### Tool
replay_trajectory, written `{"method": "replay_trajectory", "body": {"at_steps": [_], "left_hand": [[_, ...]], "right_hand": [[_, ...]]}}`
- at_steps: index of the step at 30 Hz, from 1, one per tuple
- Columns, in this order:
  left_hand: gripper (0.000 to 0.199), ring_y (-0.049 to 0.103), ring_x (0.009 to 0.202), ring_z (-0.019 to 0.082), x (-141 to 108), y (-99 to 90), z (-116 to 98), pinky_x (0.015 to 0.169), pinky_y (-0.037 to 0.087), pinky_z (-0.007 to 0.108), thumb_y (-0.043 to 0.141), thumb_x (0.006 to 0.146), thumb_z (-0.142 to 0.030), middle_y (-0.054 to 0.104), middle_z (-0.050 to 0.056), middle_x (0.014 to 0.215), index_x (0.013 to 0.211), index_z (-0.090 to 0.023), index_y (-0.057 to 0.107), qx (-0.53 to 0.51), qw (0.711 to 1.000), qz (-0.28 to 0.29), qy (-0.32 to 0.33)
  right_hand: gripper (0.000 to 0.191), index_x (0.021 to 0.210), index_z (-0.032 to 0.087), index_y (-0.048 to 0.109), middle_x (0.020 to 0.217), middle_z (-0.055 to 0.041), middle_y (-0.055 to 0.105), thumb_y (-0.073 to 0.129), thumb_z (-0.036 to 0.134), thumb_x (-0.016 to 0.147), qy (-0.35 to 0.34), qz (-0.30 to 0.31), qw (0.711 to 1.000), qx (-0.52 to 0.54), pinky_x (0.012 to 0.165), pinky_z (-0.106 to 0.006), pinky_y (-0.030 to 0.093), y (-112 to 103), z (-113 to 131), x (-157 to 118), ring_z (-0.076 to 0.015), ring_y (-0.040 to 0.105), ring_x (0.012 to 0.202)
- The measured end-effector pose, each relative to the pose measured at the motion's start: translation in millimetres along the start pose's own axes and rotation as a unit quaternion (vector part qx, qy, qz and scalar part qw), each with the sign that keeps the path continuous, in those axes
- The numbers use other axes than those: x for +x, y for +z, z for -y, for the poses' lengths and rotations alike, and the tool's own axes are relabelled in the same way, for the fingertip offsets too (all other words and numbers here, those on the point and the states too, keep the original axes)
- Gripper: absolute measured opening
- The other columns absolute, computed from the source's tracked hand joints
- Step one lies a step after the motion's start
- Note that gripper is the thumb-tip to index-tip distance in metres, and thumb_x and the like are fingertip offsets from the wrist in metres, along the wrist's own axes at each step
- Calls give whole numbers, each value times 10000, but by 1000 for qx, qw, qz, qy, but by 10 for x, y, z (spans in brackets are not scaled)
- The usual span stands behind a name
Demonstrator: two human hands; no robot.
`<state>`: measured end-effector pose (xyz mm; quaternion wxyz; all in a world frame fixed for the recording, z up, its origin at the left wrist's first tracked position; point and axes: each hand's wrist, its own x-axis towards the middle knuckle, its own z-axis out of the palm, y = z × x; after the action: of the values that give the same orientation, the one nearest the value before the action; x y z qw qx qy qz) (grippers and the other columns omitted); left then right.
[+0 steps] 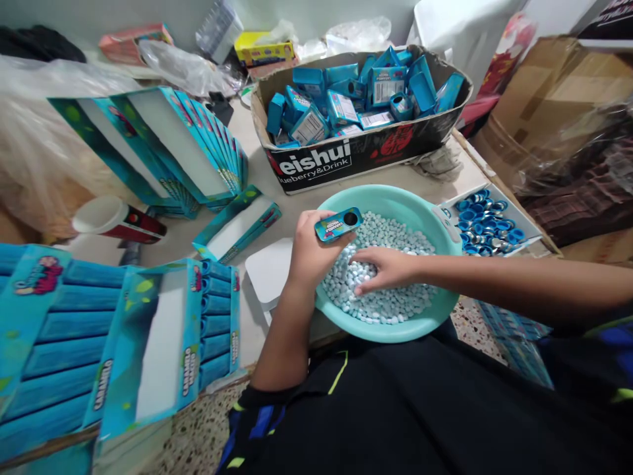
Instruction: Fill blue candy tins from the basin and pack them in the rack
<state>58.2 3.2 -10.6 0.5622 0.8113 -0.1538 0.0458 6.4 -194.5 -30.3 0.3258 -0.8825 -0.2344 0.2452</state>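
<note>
My left hand (312,247) is wrapped around a small blue candy tin (332,227), its round dark opening turned up toward me. It holds the tin over the left side of a turquoise plastic basin (395,198). Inside the basin lies a broad heap of small pale candies (395,303). My right hand (383,267) reaches in from the right, its fingers spread and curved against the candies; the fingertips are partly sunk among them. Whether any candies are under the fingers is hidden.
Behind the basin stands a black carton (316,168) full of blue tins (388,86). A white box (537,231) of blue-rimmed caps (487,221) is at right. Display boxes (163,343), a paper cup (119,220) and a white flat device (270,267) stand on the left.
</note>
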Motion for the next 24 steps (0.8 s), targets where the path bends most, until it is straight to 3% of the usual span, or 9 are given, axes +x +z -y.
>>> {"method": "replay_trajectory", "body": {"at_steps": [3, 8, 10, 15, 19, 24], "left_hand": [[392, 658, 1007, 254, -4, 12, -23, 912, 521, 380, 902, 683, -287, 673, 52, 1070, 1006, -223, 689, 16, 999, 31, -13], [362, 661, 822, 239, 17, 50, -27, 756, 488, 354, 885, 698, -293, 705, 22, 874, 978, -231, 665, 20, 994, 90, -62], [396, 660, 813, 240, 23, 57, -30, 741, 482, 356, 893, 687, -296, 709, 25, 879, 999, -234, 656, 21, 994, 88, -68], [489, 684, 926, 245, 12, 32, -107, 805, 504, 361, 873, 711, -306, 719, 37, 1041, 1122, -254, 611, 59, 989, 92, -95], [476, 693, 957, 241, -5, 18, -151, 829, 509, 359, 839, 750, -282, 718, 31, 1047, 1152, -255, 586, 91, 985, 110, -101], [420, 693, 942, 250, -13, 25, -122, 828, 509, 375, 813, 772, -275, 719, 33, 1004, 1120, -245, 580, 108, 982, 127, -90]], "right_hand": [[890, 1402, 161, 600, 1307, -155, 676, 861, 622, 686, 31, 25, 999, 35, 990, -421, 498, 48, 81, -72, -343, 632, 1169], [1066, 1472, 168, 540, 1417, -167, 633, 945, 550, 562, 70, 24, 996, 46, 1041, -431, 484, 128, 179, -18, -387, 602, 1270], [993, 1448, 172, 571, 1354, -160, 679, 933, 521, 591, 76, 8, 996, 42, 1002, -419, 501, 147, 206, 26, -379, 642, 1209], [732, 1320, 152, 684, 988, -99, 785, 876, 347, 641, 105, -17, 994, 28, 811, -351, 521, 170, 251, 67, -319, 719, 924], [595, 1211, 162, 753, 910, -59, 777, 841, 230, 626, 89, -47, 994, 42, 728, -304, 492, 126, 232, 34, -256, 696, 807], [329, 1013, 202, 770, 826, -5, 733, 777, 263, 690, 55, -113, 981, 148, 707, -306, 492, -36, 187, -85, -202, 660, 746]]}}
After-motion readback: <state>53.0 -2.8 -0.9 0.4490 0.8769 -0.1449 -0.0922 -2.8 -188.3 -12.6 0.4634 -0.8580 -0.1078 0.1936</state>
